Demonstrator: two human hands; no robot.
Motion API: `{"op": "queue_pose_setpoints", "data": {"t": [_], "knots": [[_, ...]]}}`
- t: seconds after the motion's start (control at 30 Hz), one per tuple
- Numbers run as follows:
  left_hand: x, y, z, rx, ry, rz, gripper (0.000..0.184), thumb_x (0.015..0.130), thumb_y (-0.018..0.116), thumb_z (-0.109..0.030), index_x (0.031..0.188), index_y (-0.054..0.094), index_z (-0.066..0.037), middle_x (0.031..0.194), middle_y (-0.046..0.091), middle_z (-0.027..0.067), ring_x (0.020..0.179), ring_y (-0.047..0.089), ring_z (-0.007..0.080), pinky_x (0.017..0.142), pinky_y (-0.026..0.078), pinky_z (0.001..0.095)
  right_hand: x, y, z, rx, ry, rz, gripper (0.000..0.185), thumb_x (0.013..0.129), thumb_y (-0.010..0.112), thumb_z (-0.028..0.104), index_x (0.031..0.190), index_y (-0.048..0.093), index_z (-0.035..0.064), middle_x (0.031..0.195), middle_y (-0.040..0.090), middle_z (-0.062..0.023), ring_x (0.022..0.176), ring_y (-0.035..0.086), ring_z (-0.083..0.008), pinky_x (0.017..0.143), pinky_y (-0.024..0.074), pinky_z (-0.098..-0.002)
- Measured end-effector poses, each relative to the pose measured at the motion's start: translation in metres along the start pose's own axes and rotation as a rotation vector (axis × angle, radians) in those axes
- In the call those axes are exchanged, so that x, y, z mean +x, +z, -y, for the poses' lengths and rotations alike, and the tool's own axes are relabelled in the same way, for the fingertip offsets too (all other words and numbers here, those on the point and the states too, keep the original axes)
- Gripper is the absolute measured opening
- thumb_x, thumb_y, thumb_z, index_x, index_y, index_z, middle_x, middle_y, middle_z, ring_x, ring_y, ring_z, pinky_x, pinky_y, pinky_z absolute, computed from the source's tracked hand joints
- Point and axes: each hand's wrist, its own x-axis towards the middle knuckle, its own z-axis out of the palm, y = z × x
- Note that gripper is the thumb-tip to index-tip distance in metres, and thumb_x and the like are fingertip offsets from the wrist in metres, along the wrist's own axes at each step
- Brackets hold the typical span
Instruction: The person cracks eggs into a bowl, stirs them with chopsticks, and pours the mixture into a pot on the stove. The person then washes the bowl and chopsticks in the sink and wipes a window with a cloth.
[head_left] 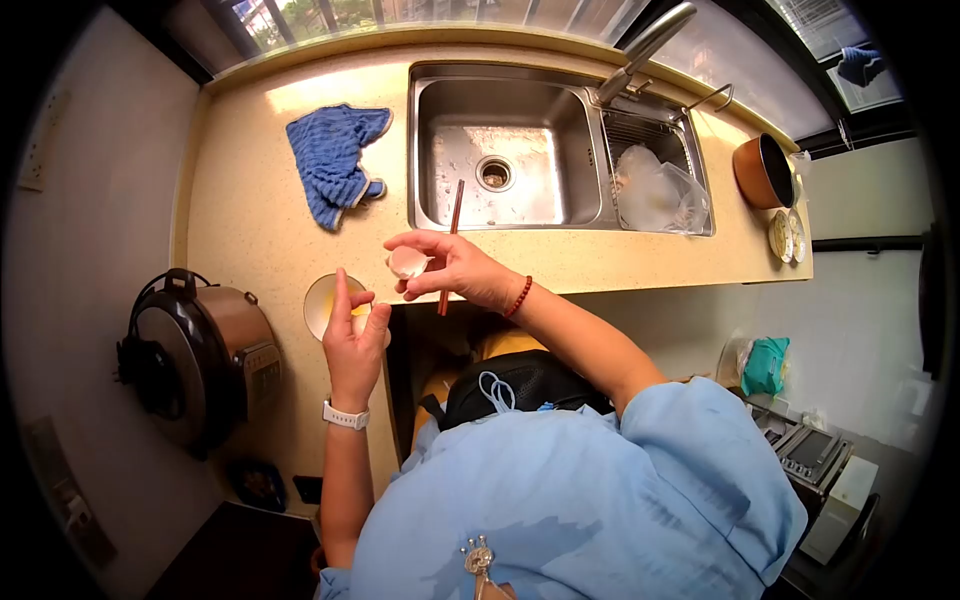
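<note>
My right hand point(462, 270) holds a cracked, pale eggshell point(407, 262) between its fingers, just in front of the sink. Reddish-brown chopsticks point(457, 205) are also gripped in that hand, their upper ends reaching over the sink's front edge. Left of it, my left hand point(355, 350) is over a white bowl point(316, 300) and covers much of it. The index finger points upward and the thumb stands apart; I see nothing between them. Something yellow, like egg, shows inside the bowl near the fingers.
A steel sink point(590, 150) with a faucet point(650, 45) is set in the counter. A drainer basket point(697, 165) holds clear plastic. Left lie a blue cloth point(330, 165) and a brown electric cooker point(235, 340). Right stand a copper-coloured pot point(757, 175) and small dishes point(782, 238).
</note>
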Motion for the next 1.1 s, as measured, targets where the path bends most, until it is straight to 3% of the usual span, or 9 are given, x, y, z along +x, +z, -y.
{"op": "queue_pose_setpoints", "data": {"t": [0.17,0.23,0.3,0.43,0.5,0.63,0.83,0.93,1.1], "knots": [[-0.004,0.025,0.013,-0.077,-0.18,0.011,0.053,0.093,0.068,-0.019,0.137,0.05,0.005,0.097,0.064,0.0048,0.082,0.057,0.0096,0.072,0.048,0.023,-0.111,-0.157,0.025,-0.173,-0.254,-0.679,0.056,0.084,0.068,-0.003,0.136,0.049,0.0034,0.108,0.063,-0.0073,0.094,0.066,-0.0172,0.083,0.0579,-0.0295],[-0.005,0.037,0.012,-0.062,-0.156,-0.031,0.047,0.095,0.066,-0.02,0.132,0.054,0.005,0.091,0.063,0.0036,0.074,0.057,0.0083,0.06,0.048,0.0219,-0.168,-0.248,0.018,-0.442,-0.289,-0.978,0.055,0.083,0.067,-0.003,0.135,0.052,0.0042,0.106,0.063,-0.0059,0.082,0.063,-0.012,0.074,0.0555,-0.0246],[-0.003,0.046,-0.006,-0.224,-0.416,-0.062,0.044,0.096,0.064,-0.022,0.13,0.056,0.004,0.086,0.062,0.0027,0.067,0.055,0.0065,0.052,0.045,0.0208,-0.224,-0.344,-0.002,-0.707,-0.133,-1.2,0.057,0.081,0.069,0.002,0.135,0.053,0.0061,0.107,0.064,-0.0081,0.077,0.062,-0.0139,0.072,0.0538,-0.0277],[0.001,0.075,-0.014,-0.319,-0.47,-0.05,0.043,0.098,0.06,-0.026,0.128,0.056,0.004,0.081,0.06,0.0019,0.061,0.053,0.0056,0.046,0.043,0.0199,-0.256,-0.368,0.026,-1.365,0.17,-1.21,0.06,0.079,0.072,0.011,0.136,0.052,0.0067,0.104,0.065,-0.0109,0.076,0.063,-0.019,0.073,0.0525,-0.0327],[0.004,0.091,-0.025,-0.363,-0.476,-0.066,0.048,0.1,0.056,-0.031,0.129,0.051,0.008,0.075,0.058,0.0009,0.056,0.051,0.0063,0.046,0.042,0.0196,-0.226,-0.326,0.048,-1.591,0.189,-1.195,0.058,0.08,0.072,0.015,0.133,0.052,0.0035,0.121,0.06,-0.0198,0.109,0.059,-0.0354,0.09,0.0485,-0.0443],[0.005,0.111,-0.024,-0.457,-0.536,-0.025,0.058,0.101,0.05,-0.043,0.133,0.048,0.005,0.083,0.06,0.0018,0.066,0.059,0.0076,0.054,0.05,0.0209,-0.135,-0.236,0.05,-1.131,-0.194,-0.611,0.04,0.082,0.074,0.008,0.12,0.064,0.002,0.106,0.066,-0.0084,0.086,0.063,-0.016,0.078,0.0532,-0.0279],[-0.005,0.125,-0.021,-0.694,-0.505,-0.121,0.066,0.1,0.043,-0.055,0.132,0.048,0.002,0.105,0.06,0.0079,0.093,0.062,0.0148,0.077,0.054,0.0283,-0.039,-0.065,0.029,-1.071,-0.469,0.343,0.056,0.078,0.076,0.014,0.13,0.056,0.0104,0.117,0.062,-0.0143,0.103,0.062,-0.0333,0.088,0.0512,-0.0384],[-0.013,0.11,-0.002,-0.948,-0.528,-0.177,0.049,0.102,0.038,-0.053,0.121,0.049,-0.009,0.11,0.059,0.0069,0.097,0.061,0.0149,0.078,0.054,0.0314,-0.015,-0.038,0.01,-1.119,-0.423,0.441,0.052,0.077,0.073,0.009,0.126,0.057,0.0092,0.118,0.061,-0.0156,0.104,0.06,-0.0355,0.088,0.0507,-0.0398],[-0.027,0.075,-0.001,-1.075,-0.527,-0.171,0.049,0.103,0.039,-0.049,0.124,0.048,-0.006,0.119,0.057,0.01,0.108,0.059,0.0176,0.09,0.052,0.037,0.011,-0.004,-0.013,-1.101,-0.53,0.544,0.049,0.075,0.072,0.006,0.121,0.056,0.0065,0.114,0.061,-0.0151,0.102,0.06,-0.0358,0.084,0.0508,-0.0415]]}}
